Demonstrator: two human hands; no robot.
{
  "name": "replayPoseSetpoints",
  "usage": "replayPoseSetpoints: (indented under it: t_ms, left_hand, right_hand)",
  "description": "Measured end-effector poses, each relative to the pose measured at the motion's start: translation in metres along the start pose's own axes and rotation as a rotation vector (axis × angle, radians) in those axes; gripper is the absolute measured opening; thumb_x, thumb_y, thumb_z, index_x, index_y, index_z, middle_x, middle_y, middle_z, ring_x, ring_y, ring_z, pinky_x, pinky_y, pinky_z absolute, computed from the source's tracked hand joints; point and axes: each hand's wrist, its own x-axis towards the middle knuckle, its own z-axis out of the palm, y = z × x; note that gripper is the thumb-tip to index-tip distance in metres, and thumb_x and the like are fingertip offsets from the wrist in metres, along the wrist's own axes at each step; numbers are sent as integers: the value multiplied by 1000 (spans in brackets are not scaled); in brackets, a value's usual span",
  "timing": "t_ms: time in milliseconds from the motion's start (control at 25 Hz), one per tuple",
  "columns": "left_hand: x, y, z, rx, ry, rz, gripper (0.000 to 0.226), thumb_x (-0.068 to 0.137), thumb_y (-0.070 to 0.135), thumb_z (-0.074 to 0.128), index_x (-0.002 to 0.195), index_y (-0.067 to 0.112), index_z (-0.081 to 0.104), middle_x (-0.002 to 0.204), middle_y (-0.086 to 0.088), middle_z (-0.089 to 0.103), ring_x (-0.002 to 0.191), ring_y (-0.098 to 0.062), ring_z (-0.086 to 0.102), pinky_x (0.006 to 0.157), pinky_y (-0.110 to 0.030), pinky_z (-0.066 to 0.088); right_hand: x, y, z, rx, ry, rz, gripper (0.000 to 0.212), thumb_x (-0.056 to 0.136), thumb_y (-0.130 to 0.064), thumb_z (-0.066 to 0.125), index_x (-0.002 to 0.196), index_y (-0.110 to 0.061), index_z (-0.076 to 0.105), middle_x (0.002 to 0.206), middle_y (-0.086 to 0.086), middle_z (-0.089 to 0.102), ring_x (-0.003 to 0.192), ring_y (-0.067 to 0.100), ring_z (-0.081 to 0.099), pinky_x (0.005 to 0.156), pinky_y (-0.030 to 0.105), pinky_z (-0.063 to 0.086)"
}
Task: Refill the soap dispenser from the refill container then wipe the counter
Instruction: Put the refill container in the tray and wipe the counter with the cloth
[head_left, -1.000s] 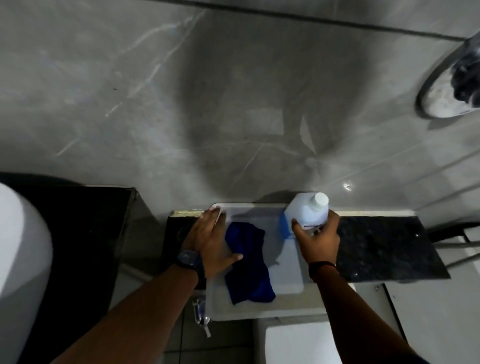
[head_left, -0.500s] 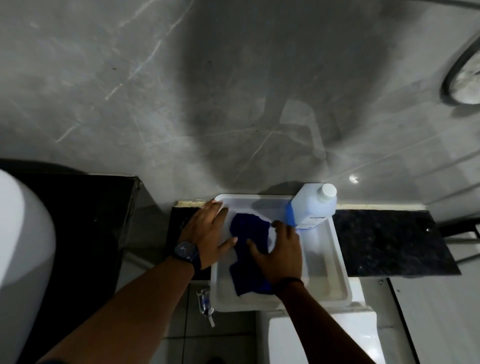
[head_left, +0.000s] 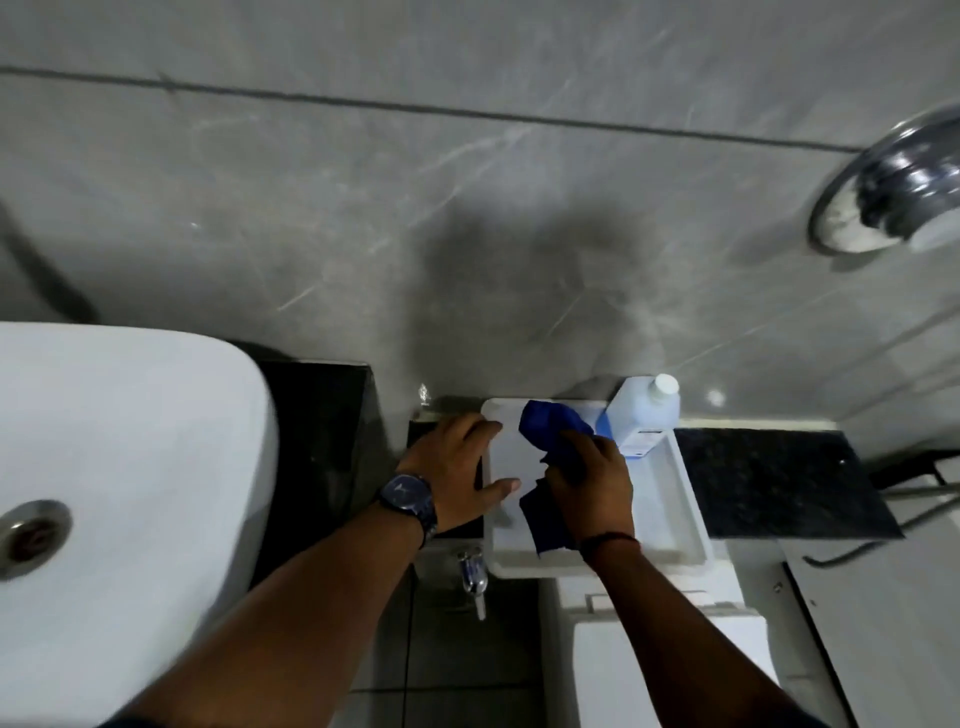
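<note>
A white tray (head_left: 680, 509) lies on the dark stone counter (head_left: 769, 478) against the grey wall. At its back right corner stands a white refill bottle (head_left: 644, 415) with a white cap. My right hand (head_left: 592, 483) is closed on a blue cloth (head_left: 550, 426) and presses it onto the tray's floor; the cloth sticks out beyond the fingers and below the palm. My left hand (head_left: 457, 473), with a watch on the wrist, lies flat with fingers spread on the tray's left rim. No soap dispenser is in view.
A white basin (head_left: 130, 493) with a metal drain fills the left. A chrome tap (head_left: 472, 571) sits below the tray's front left corner. A white toilet cistern (head_left: 670, 660) stands below the tray. A round chrome fitting (head_left: 893, 192) is on the wall, upper right.
My right hand let go of the refill bottle, moved left onto the blue cloth and took hold of it, bunching it toward the tray's back. The left hand stayed on the tray's left rim.
</note>
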Motion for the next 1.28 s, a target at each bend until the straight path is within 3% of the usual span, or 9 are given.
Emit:
replayPoseSetpoints:
  t_ms: [160, 320, 440, 600, 720, 800, 960, 1080, 1280]
  left_hand:
    - [-72, 20, -71, -161, 90, 33, 75, 76, 64, 56, 136, 23, 38, 140, -4, 43, 125, -23, 41, 103, -38, 38]
    - [-176, 23, -134, -224, 165, 181, 66, 73, 53, 67, 125, 14, 51, 126, -7, 56, 116, -24, 50, 101, -36, 39]
    - [-264, 3, -163, -255, 242, 221, 52, 70, 42, 75, 107, 7, 61, 103, -12, 65, 92, -30, 59, 84, -35, 47]
    - [-363, -40, -175, -160, 264, 291, 46, 74, 44, 69, 101, 7, 63, 94, -10, 66, 82, -29, 60, 77, -36, 50]
    - [-410, -79, -164, -128, 223, 169, 56, 73, 54, 63, 109, 11, 61, 103, -9, 64, 91, -29, 61, 83, -37, 51]
    - [-439, -111, -147, -85, 161, -13, 72, 70, 64, 60, 123, 15, 54, 122, -9, 57, 110, -29, 56, 94, -38, 46]
    - [-477, -179, -117, 28, 51, -345, 102, 64, 81, 49, 144, 22, 26, 151, -8, 27, 137, -28, 26, 112, -42, 25]
    - [-492, -208, -109, 109, 43, -433, 113, 56, 88, 38, 146, 21, 20, 154, -9, 21, 140, -29, 18, 113, -46, 18]
    - [-511, -232, -102, 115, 55, -443, 114, 60, 89, 28, 146, 14, 20, 155, -9, 20, 142, -26, 13, 115, -46, 13]
  right_hand:
    - [-58, -75, -39, 80, 145, -44, 46, 70, -3, 76, 114, -11, 65, 105, 14, 62, 95, 31, 60, 82, 28, 40]
    - [-162, -148, -47, 184, 243, -16, 39, 72, -3, 75, 109, -14, 66, 102, 12, 63, 94, 25, 59, 84, 23, 39]
    - [-243, -193, -33, 235, 237, 79, 36, 72, -2, 73, 106, -13, 67, 102, 13, 63, 94, 29, 59, 83, 22, 39]
    - [-334, -241, 4, 208, 137, 109, 36, 70, 2, 74, 105, -7, 68, 106, 19, 62, 98, 34, 59, 88, 30, 40]
    - [-362, -257, 33, 133, 5, 44, 34, 71, 3, 74, 104, -4, 68, 105, 18, 56, 95, 34, 58, 85, 23, 38]
    - [-367, -257, 51, 76, -64, -1, 33, 72, 2, 72, 103, -6, 67, 105, 13, 50, 94, 34, 57, 87, 24, 40]
    - [-362, -244, 91, -147, -163, -17, 50, 76, -15, 71, 124, -18, 59, 140, 22, 36, 122, 39, 42, 104, 42, 39]
    - [-368, -234, 116, -228, -126, -83, 50, 85, -27, 67, 132, -19, 55, 150, 21, 31, 135, 39, 32, 110, 44, 32]
    - [-375, -258, 158, -258, -78, -133, 44, 91, -22, 59, 133, -12, 54, 146, 23, 39, 134, 42, 33, 112, 47, 28]
